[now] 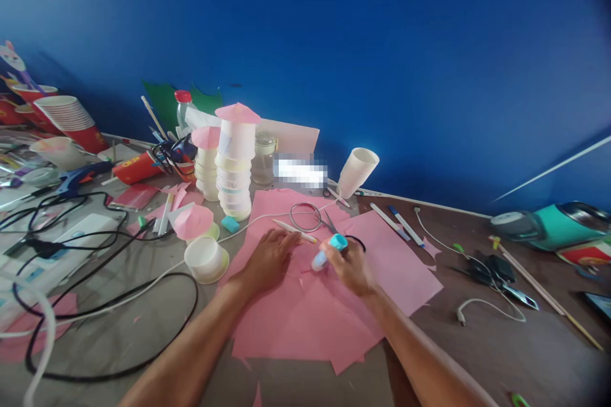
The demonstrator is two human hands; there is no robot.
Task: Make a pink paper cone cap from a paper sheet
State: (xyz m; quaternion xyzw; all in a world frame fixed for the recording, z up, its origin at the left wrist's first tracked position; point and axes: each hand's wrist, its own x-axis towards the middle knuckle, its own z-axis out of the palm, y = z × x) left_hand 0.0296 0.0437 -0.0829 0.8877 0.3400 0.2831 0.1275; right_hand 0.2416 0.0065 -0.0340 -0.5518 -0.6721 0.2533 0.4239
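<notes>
My right hand [356, 267] grips a glue stick [338, 242] with a bright blue end, its pale end tilted down onto pink paper [296, 321]. My left hand [270, 261] lies palm down on the same paper, fingers stretched out and holding nothing that I can see. Just beyond its fingertips lies a white pen [294, 230]. Scissors [329, 221] with round handles rest behind the right hand, partly hidden by it. A small blue cap [230, 224] sits left of the paper.
Towers of white paper cups [233, 181] with pink cone tops stand at the back left. One white cup [205, 259] is near my left forearm. Black cables [114, 372] loop across the left side. Markers [405, 227], a leaning cup stack [358, 168] and a teal bottle [563, 229] are rightward.
</notes>
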